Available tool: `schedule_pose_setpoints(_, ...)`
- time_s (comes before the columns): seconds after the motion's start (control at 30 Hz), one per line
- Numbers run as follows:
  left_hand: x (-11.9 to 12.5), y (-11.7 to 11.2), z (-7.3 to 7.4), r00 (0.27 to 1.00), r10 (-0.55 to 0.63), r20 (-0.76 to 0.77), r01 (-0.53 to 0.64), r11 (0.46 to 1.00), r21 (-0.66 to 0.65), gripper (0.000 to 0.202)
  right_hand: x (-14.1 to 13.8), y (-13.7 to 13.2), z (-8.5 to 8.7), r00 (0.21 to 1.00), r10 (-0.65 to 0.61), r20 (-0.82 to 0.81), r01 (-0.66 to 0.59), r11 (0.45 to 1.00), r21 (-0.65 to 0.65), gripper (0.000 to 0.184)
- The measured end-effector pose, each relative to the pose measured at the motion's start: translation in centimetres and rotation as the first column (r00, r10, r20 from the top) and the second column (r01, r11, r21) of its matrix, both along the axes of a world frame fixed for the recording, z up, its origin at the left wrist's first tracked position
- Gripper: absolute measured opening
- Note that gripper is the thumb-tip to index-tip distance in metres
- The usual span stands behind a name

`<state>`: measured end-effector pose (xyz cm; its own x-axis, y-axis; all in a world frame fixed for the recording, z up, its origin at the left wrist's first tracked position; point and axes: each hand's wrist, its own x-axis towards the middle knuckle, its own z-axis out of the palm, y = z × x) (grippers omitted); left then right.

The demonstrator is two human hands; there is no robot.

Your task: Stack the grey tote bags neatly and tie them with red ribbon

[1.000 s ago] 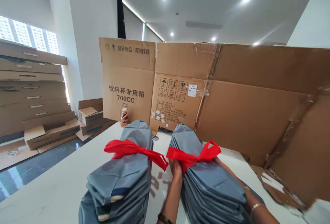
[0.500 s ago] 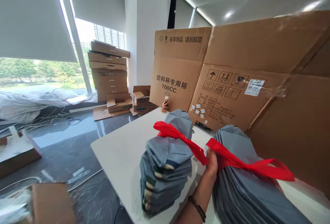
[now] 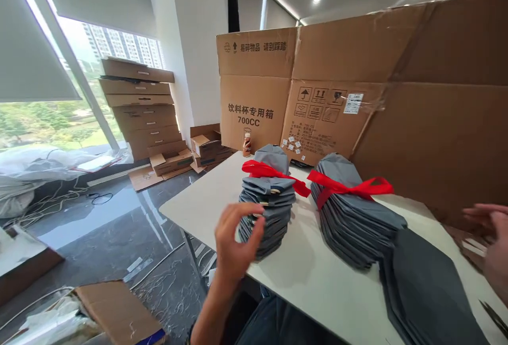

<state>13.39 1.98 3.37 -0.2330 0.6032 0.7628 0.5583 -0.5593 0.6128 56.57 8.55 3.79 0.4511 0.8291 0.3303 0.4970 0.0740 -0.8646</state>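
Observation:
My left hand (image 3: 238, 242) is raised before a stack of grey folded fabric pieces (image 3: 273, 228), thumb and fingers curved apart with nothing between them. Across the top of that stack lies a red ribbon (image 3: 265, 169). To its right, a second grey stack (image 3: 353, 228) carries another red strip (image 3: 343, 186) with a looped end. More dark grey flat pieces (image 3: 432, 281) lie in front of this stack. Partly cut off at the right edge, my right hand (image 3: 494, 234) hovers near the table's side, fingers stretched out and slightly blurred.
A large unfolded cardboard sheet (image 3: 428, 138) stands behind the white table (image 3: 293, 292). A small brown bottle (image 3: 246, 145) is at the far corner. Dark scissors-like tips (image 3: 492, 313) show at the lower right. Stacked boxes (image 3: 145, 107) and an open carton (image 3: 119, 308) stand on the floor.
My left hand has let go of the ribboned stack on the right and moved left. My right hand has come into view at the right edge. The view has shifted right.

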Motion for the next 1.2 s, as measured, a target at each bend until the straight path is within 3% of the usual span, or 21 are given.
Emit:
schedule_pose_setpoints(0.03,-0.9,0.8,0.2,0.993,0.045,-0.111,-0.038,0.997,0.066,0.01,-2.3,-1.3,0.9,0.999,-0.007,0.041,0.003,0.994,0.107,0.052)
schedule_pose_setpoints(0.07,-1.5,1.6,0.2,0.973,0.062,-0.224,-0.038,0.993,0.113,0.011,-5.1,-2.3,1.6,0.982,0.012,0.186,-0.065,0.958,0.281,0.04)
schedule_pose_setpoints(0.1,-1.7,2.2,0.0,0.941,0.066,-0.332,-0.021,0.991,0.136,0.011,-8.1,-2.9,2.2,0.905,0.117,0.409,-0.267,0.904,0.333,0.03)
schedule_pose_setpoints(0.13,-1.6,2.7,-0.3,0.904,0.067,-0.422,-0.007,0.99,0.142,0.012,-11.3,-3.2,2.7,0.784,0.179,0.595,-0.461,0.809,0.364,0.024)
schedule_pose_setpoints(0.2,-1.1,3.1,-1.0,0.837,0.085,-0.541,-0.012,0.991,0.136,0.013,-17.5,-2.4,3.6,0.572,0.215,0.791,-0.682,0.661,0.313,0.022)
schedule_pose_setpoints(0.23,-1.0,3.3,-1.3,0.81,0.102,-0.578,-0.027,0.99,0.137,0.015,-20.2,-1.5,3.9,0.477,0.243,0.845,-0.74,0.63,0.237,0.024)
schedule_pose_setpoints(0.33,-1.2,3.9,-2.1,0.747,0.137,-0.651,-0.044,0.987,0.157,0.029,-25.7,1.9,4.1,0.368,0.339,0.866,-0.746,0.663,0.058,0.035)
schedule_pose_setpoints(0.43,-2.4,5.5,-2.6,0.692,0.15,-0.707,-0.016,0.981,0.193,0.039,-27.5,4.7,3.6,0.375,0.452,0.81,-0.745,0.667,-0.027,0.039)
schedule_pose_setpoints(0.53,-3.3,7.2,-3.6,0.675,0.147,-0.723,0.024,0.975,0.221,0.042,-27.4,5.7,2.9,0.405,0.506,0.762,-0.786,0.618,0.006,0.036)
schedule_pose_setpoints(0.6,-3.3,8.2,-4.5,0.738,0.131,-0.662,0.071,0.96,0.269,0.038,-27.4,5.7,2.1,0.443,0.503,0.742,-0.796,0.602,0.066,0.027)
schedule_pose_setpoints(0.7,-2.9,9.1,-5.9,0.853,0.075,-0.516,0.147,0.915,0.375,0.033,-28.2,5.6,0.2,0.547,0.411,0.729,-0.754,0.62,0.217,0.016)
schedule_pose_setpoints(0.77,-2.8,9.4,-6.6,0.886,0.057,-0.461,0.158,0.896,0.415,0.03,-28.9,5.5,-1.2,0.594,0.323,0.737,-0.723,0.616,0.312,0.015)
schedule_pose_setpoints(0.87,-2.9,9.3,-7.1,0.9,0.07,-0.43,0.152,0.876,0.459,0.027,-29.9,5.2,-2.6,0.616,0.239,0.751,-0.717,0.564,0.409,0.015)
schedule_pose_setpoints(1.03,-3.3,8.9,-6.8,0.913,0.097,-0.396,0.138,0.84,0.525,0.02,-30.6,4.6,-2.5,0.657,0.229,0.718,-0.713,0.498,0.494,0.014)
schedule_pose_setpoints(1.2,-3.1,8.4,-5.6,0.9,0.07,-0.431,0.116,0.914,0.389,0.021,-30.2,4.4,-1.3,0.638,0.376,0.672,-0.74,0.54,0.4,0.011)
